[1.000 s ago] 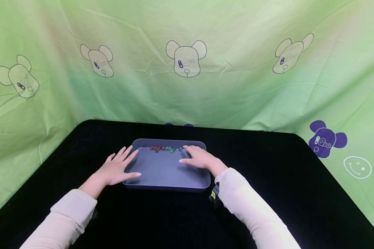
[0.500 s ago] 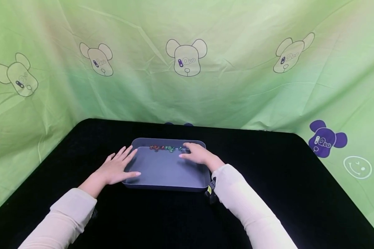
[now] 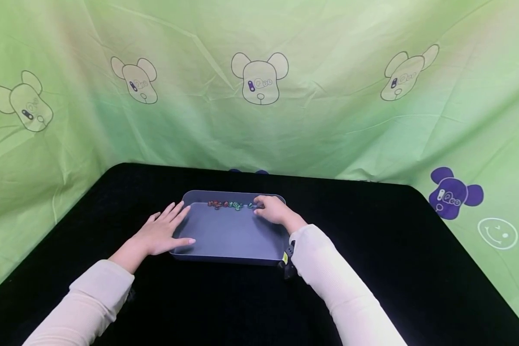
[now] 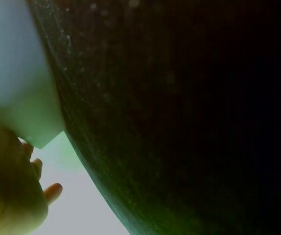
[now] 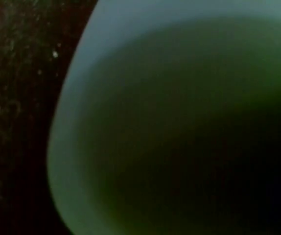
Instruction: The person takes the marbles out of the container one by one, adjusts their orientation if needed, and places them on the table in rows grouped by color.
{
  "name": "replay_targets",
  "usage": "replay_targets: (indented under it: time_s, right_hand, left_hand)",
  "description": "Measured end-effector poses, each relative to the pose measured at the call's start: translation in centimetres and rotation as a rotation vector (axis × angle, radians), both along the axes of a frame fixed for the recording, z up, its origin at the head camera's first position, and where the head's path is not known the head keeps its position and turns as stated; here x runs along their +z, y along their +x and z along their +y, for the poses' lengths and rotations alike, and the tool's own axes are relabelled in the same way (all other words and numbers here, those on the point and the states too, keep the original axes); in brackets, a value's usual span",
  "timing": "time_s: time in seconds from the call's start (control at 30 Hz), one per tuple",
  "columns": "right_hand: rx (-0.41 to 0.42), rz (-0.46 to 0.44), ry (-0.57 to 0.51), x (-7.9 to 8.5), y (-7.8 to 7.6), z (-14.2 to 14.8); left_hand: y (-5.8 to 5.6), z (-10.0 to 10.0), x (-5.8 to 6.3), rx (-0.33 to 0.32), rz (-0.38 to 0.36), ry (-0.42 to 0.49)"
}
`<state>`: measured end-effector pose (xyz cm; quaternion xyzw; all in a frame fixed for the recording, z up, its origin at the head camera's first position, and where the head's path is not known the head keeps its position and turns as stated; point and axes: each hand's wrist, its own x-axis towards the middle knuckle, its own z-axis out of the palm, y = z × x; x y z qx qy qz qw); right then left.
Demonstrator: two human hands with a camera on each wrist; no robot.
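Head view: handling?

"Red beads (image 3: 216, 204) and green beads (image 3: 237, 206) along the tray's (image 3: 225, 233) far wall: likely light, hard, slippery; pinch by the sides."

"Fingers?"

"Left hand (image 3: 157, 235): spread at the left rim, grasping nothing. Right hand (image 3: 276, 210): curved at the row's right end, grip too small to tell. Since earlier: reached farther, curled more."

"Qee" reads on the large outlined bear head (image 3: 261, 84) printed on the wrinkled green cloth backdrop (image 3: 320, 144), beyond the right hand (image 3: 273, 209), and on the solid purple bear head (image 3: 451, 194) well to that hand's right. Below the latter is a white-outlined winking smiley (image 3: 497, 233). The small yellow rectangular label (image 3: 285, 258) behind the right hand is too small to read.
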<state>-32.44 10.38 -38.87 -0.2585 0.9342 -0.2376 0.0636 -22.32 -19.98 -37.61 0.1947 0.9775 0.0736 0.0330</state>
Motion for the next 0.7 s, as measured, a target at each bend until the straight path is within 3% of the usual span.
replay_targets:
  time_s: [0.03,0.1,0.27,0.37,0.5,0.57,0.6,0.7]
  right_hand:
    - [-0.022,-0.017,0.015,0.9,0.8,-0.3]
    - [-0.034,-0.026,0.009,1.3,1.2,-0.5]
    - [-0.012,-0.050,0.004,1.3,1.1,-0.5]
    - [0.061,-0.022,-0.031,-4.3,-4.0,0.8]
    - [0.084,-0.034,-0.062,-13.9,-12.8,2.9]
    - [0.062,-0.050,-0.048,-15.3,-14.3,3.2]
    - [0.057,-0.049,-0.044,-15.2,-14.3,3.2]
    - [0.044,-0.073,-0.020,-12.2,-12.4,2.7]
  left_hand:
    - [0.0,0.0,0.0,0.001,-0.001,-0.004]
    - [0.0,0.0,0.0,0.001,-0.004,-0.005]
    - [0.1,0.0,0.1,-0.005,-0.005,0.007]
    - [0.1,0.0,0.0,-0.003,-0.001,0.010]
    - [0.1,-0.1,-0.1,-0.002,0.003,0.011]
    - [0.1,-0.1,-0.1,-0.005,0.000,0.011]
    - [0.1,-0.1,-0.1,-0.006,-0.001,0.011]
    - [0.0,0.0,-0.1,-0.009,-0.005,0.012]
